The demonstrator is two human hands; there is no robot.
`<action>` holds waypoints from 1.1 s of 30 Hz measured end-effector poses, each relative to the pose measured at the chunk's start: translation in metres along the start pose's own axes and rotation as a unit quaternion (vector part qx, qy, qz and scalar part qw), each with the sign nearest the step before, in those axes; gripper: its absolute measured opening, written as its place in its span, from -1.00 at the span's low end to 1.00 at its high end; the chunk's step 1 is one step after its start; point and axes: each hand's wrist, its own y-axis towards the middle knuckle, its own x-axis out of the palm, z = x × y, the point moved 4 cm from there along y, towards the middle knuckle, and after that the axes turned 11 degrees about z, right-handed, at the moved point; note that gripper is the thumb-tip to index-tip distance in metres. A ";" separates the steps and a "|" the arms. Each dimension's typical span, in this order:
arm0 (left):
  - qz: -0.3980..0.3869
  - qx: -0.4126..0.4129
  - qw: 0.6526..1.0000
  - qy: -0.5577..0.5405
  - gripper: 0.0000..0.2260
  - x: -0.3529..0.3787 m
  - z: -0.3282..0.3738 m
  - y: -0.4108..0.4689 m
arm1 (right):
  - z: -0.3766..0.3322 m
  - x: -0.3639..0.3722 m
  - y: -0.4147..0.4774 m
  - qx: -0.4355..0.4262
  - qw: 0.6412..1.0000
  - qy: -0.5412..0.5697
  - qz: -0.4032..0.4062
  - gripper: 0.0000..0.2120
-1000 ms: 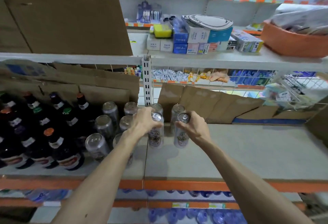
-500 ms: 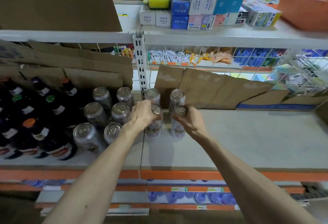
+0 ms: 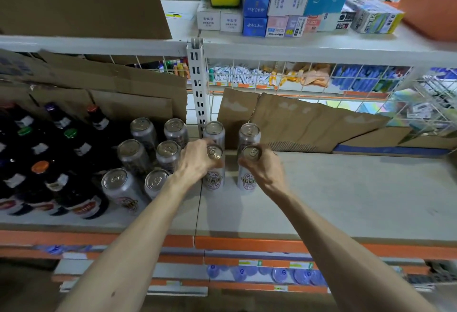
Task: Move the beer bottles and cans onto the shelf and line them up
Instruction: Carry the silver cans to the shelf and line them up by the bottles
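Shelf point(image 3: 346, 200) carries two upright cans: left hand point(image 3: 195, 162) grips left beer can point(image 3: 214, 181) by rim, right hand point(image 3: 266, 171) grips right beer can point(image 3: 247, 183).

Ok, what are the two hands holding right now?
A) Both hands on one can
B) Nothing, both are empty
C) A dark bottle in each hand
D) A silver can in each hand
D: the left hand grips the left can by its top and the right hand grips the right can beside it.
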 end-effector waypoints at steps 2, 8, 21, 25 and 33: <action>0.000 -0.001 1.000 -0.001 -0.51 -0.001 -0.001 -0.001 | 0.001 -0.002 0.000 0.005 1.000 -0.011 0.006 -0.41; -0.011 0.001 1.000 -0.013 -0.43 0.001 -0.003 -0.002 | 0.001 -0.003 -0.001 -0.002 0.999 -0.033 0.005 -0.33; -0.036 0.012 0.998 -0.044 -0.51 -0.001 -0.010 0.001 | 0.004 0.001 0.007 -0.041 0.997 0.016 -0.070 -0.50; -0.032 0.007 0.998 -0.045 -0.46 0.000 -0.011 0.003 | 0.004 0.000 0.010 -0.049 0.994 0.019 -0.097 -0.53; -0.024 0.001 0.998 -0.056 -0.48 0.001 -0.012 0.002 | 0.002 0.000 0.010 -0.048 0.996 -0.036 -0.070 -0.46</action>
